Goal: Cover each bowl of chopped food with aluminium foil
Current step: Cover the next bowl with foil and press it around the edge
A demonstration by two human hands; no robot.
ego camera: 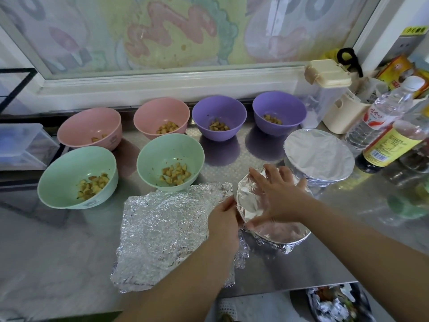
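Note:
A foil-covered bowl [278, 231] stands near the counter's front edge. My right hand [276, 194] lies on its foil top with the fingers spread and straight. My left hand [224, 220] grips the foil at the bowl's left rim. A second foil-covered bowl [319, 154] stands behind it to the right. A crumpled loose foil sheet [162, 231] lies to the left. Several uncovered bowls with chopped food stand behind: two green [76, 177] [170, 161], two pink [90, 129] [161, 117], two purple [219, 117] [279, 112].
Bottles [380, 117], a cream holder and a lidded clear container [325, 89] crowd the right back of the steel counter [325, 263]. A clear box [23, 145] stands at the left. A window ledge runs behind the bowls. Below the counter edge at lower right lies crumpled foil.

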